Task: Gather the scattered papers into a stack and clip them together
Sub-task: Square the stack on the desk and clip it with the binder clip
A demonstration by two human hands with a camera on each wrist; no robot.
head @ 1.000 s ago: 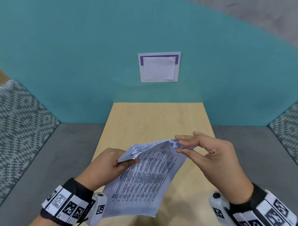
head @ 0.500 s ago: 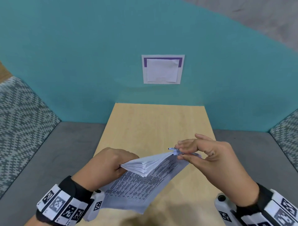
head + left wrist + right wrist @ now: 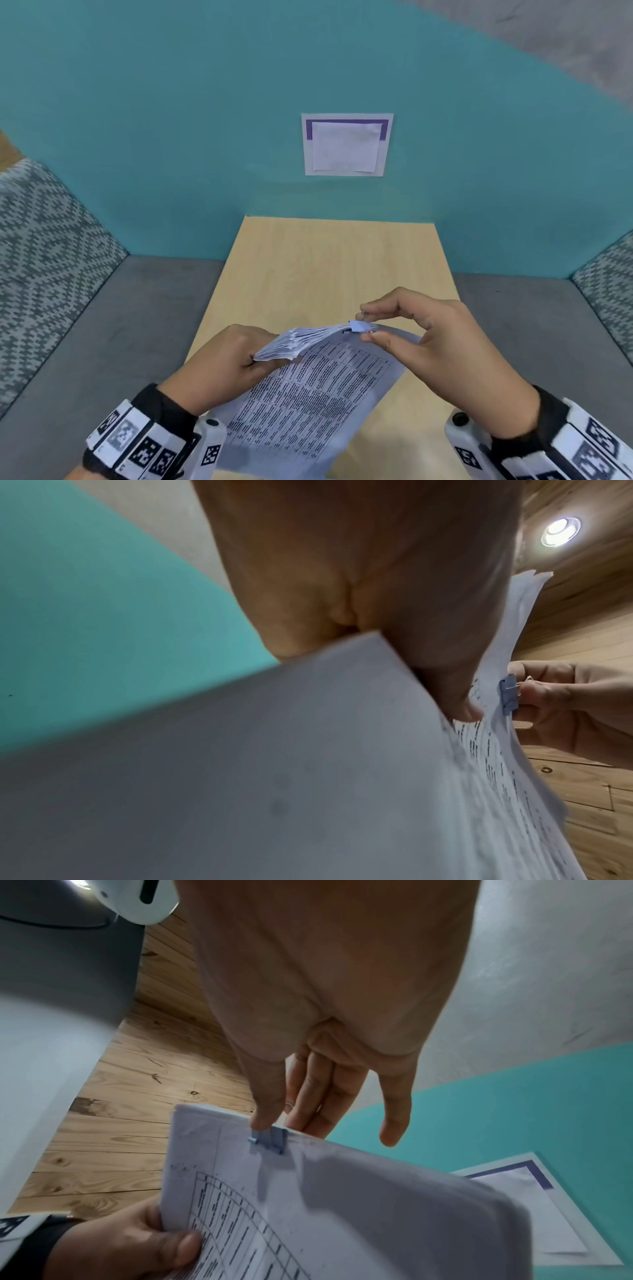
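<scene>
A stack of printed papers (image 3: 308,394) is held tilted above the wooden table (image 3: 325,260). My left hand (image 3: 255,358) grips its left corner, where the sheets fan out, thumb on the printed face (image 3: 185,1245). A small blue binder clip (image 3: 359,327) sits on the stack's far edge, also seen in the wrist views (image 3: 508,695) (image 3: 268,1138). My right hand (image 3: 368,323) pinches the clip's wire handles, index finger above and thumb below. The other right fingers are stretched out beyond the paper edge.
A white sheet with a purple band (image 3: 346,145) hangs on the teal wall behind the table. Grey bench seats (image 3: 120,325) (image 3: 531,308) flank the narrow table, with patterned cushions (image 3: 44,257) at the sides.
The clipped edge of the stack has dropped slightly toward the table. My right index finger has lifted away from the thumb, so the pinch on the clip is wider than before.
</scene>
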